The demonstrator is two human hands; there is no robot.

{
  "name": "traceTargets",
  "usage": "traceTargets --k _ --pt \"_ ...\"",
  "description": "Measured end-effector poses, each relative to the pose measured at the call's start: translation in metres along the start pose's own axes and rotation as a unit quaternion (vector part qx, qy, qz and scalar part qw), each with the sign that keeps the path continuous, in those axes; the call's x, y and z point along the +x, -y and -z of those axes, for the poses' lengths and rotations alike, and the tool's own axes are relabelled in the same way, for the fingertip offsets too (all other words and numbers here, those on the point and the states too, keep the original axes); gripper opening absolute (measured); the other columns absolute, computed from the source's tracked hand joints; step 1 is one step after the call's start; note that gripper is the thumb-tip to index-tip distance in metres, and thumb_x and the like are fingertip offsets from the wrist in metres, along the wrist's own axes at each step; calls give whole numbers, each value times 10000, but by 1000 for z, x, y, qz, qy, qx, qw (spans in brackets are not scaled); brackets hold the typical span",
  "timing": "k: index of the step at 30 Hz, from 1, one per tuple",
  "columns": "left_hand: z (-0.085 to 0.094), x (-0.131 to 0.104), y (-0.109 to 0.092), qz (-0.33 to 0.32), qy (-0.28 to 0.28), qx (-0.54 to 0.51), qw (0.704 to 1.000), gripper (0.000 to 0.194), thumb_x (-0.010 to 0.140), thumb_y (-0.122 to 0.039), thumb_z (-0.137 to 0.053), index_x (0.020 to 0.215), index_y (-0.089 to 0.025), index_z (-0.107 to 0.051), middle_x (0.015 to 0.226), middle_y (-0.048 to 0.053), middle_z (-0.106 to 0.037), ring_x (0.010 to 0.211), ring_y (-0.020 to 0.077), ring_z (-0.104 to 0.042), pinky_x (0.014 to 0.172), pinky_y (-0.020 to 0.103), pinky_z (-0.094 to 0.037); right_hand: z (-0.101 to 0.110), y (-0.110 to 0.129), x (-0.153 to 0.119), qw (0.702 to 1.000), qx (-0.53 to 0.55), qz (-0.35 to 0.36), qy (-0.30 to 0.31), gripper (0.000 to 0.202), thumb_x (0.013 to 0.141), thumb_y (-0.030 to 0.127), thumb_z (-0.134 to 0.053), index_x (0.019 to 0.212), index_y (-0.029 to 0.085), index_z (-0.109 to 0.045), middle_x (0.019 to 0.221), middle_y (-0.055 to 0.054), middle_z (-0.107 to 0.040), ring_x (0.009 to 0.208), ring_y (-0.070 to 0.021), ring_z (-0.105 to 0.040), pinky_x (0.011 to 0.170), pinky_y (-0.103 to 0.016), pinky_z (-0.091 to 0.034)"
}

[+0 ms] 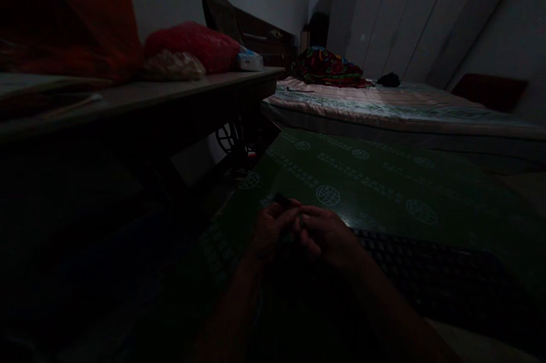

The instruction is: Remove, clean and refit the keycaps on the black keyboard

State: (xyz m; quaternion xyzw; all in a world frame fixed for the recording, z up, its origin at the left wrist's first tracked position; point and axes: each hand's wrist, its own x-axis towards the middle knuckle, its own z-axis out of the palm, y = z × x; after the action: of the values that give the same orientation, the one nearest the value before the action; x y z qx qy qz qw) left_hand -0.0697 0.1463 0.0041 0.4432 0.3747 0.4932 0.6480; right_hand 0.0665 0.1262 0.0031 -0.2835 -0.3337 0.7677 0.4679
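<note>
Both my hands meet over the green printed board point(375, 181) in dim light. My left hand point(273, 229) is closed, with a small dark object point(282, 199) sticking out past its fingertips. Touching it from the right, my right hand point(326, 235) has its fingers curled and pressed together; whatever may be between them is too dark to make out. A black keyboard point(443, 275) lies on the board just right of my right forearm.
A long table point(183, 95) on the left bears an orange bag point(68, 16), a red bag point(194, 47) and a white-blue packet point(249, 60). Behind the board stands a bed point(405, 107) with a patterned blanket point(330, 67). A spoked wheel point(228, 136) is under the table.
</note>
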Motion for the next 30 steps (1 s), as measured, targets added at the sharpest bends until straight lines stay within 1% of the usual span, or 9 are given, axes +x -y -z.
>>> traceTargets --k 4,7,9,11,15,17,19,25,30 --pt "1 1 1 -8 -15 22 1000 302 637 -365 -728 836 -160 -632 473 -50 -559 416 92 -510 459 211 -406 1 -2 1 992 -85 46 -76 389 649 338 -739 968 148 -622 668 13 -650 448 -80 -535 371 -168 -394" --pt "1 2 0 -15 -26 40 999 291 629 -363 -731 803 -155 -625 463 -49 -560 412 84 -494 449 200 -393 5 0 1 962 -210 96 -143 375 654 334 -720 973 157 -637 680 5 -667 491 -96 -552 451 -199 -426" --pt "1 3 -1 -19 -33 50 998 285 626 -364 -729 782 -154 -619 452 -50 -555 408 82 -485 444 197 -388 8 2 1 924 -323 140 -152 229 696 302 -673 874 159 -672 719 -14 -681 598 -122 -599 550 -224 -459" --pt "0 4 -1 -22 -41 58 997 279 625 -362 -725 774 -155 -611 440 -52 -550 400 81 -475 438 198 -383 10 3 1 878 -419 185 -141 130 735 265 -620 797 168 -682 770 -27 -690 702 -144 -625 631 -238 -467" --pt "2 7 2 -23 -50 73 996 274 630 -367 -719 766 -158 -606 436 -54 -550 388 82 -466 431 202 -378 14 2 1 793 -540 248 -132 147 772 201 -566 877 190 -668 791 -22 -688 695 -140 -623 622 -229 -443" --pt "3 8 3 -22 -50 77 995 289 619 -383 -728 757 -161 -604 438 -55 -548 393 87 -477 428 204 -377 15 2 0 757 -593 251 -112 149 813 185 -522 869 190 -660 773 -27 -682 685 -138 -618 615 -228 -424" --pt "4 8 4 -21 -47 81 995 307 609 -396 -738 758 -163 -604 448 -52 -554 403 93 -491 427 205 -379 15 3 -1 731 -630 246 -92 164 851 187 -487 852 188 -650 775 -32 -679 689 -137 -617 624 -227 -413" --pt "6 8 4 -8 -32 87 996 318 594 -377 -755 775 -160 -609 520 -37 -591 440 89 -520 460 205 -401 14 4 -1 693 -671 250 -80 182 884 181 -442 851 192 -620 725 -17 -662 603 -114 -593 555 -210 -363" --pt "5 9 4 -6 -36 101 994 334 567 -378 -767 775 -159 -626 575 -31 -609 478 93 -535 494 215 -417 18 2 1 709 -654 257 -63 187 866 146 -441 857 192 -622 751 -19 -669 631 -113 -603 572 -202 -382"
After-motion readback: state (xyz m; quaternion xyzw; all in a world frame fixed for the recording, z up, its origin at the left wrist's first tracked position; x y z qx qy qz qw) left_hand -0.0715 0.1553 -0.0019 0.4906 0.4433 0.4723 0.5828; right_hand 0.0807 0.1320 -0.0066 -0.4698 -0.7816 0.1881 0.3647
